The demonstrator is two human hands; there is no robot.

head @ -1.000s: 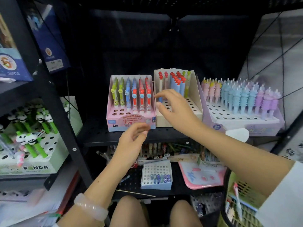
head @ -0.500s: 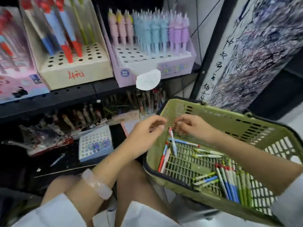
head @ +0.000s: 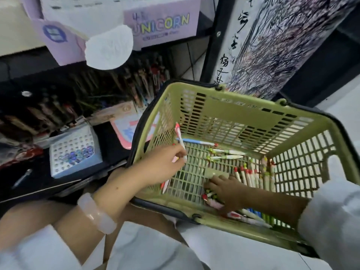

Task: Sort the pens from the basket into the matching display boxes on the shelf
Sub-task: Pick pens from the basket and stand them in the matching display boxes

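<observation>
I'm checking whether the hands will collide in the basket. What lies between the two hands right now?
Only bare green grid of the basket floor lies between the left hand and the right hand, as the head view shows.

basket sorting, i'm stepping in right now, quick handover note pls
Left hand: holds a white pen with a red end, upright over the basket.
Right hand: low in the basket on a pile of pens; grip unclear.
Done: cannot tell from this view.
Left: many pens remain on the basket floor, and more lie along its right wall. The unicorn box sits on the shelf above.
</observation>
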